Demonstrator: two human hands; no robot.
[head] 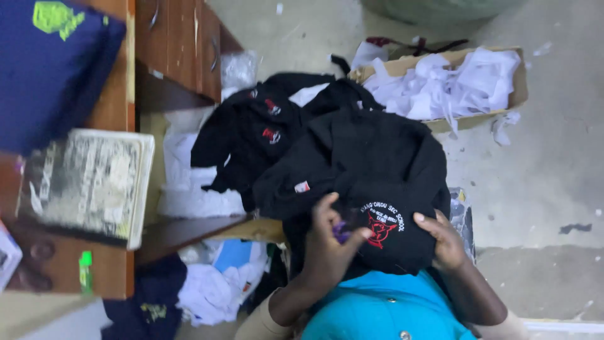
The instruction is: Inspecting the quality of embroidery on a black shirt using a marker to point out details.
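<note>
A black garment (371,170) with a red and white embroidered badge lies spread over my lap. My left hand (330,242) pinches the cloth just left of the badge, with a small purple thing between its fingers. At the badge's right side, my right hand (443,236) grips the fabric's edge. More black garments (258,132) with red marks are piled beyond it on the floor.
A cardboard box (519,85) of white fabric scraps stands at the back right. A wooden desk (113,101) on the left carries a worn book (91,182) and a dark blue garment (50,69). White and blue cloths (217,283) lie under the desk. Grey concrete floor (547,176) on the right.
</note>
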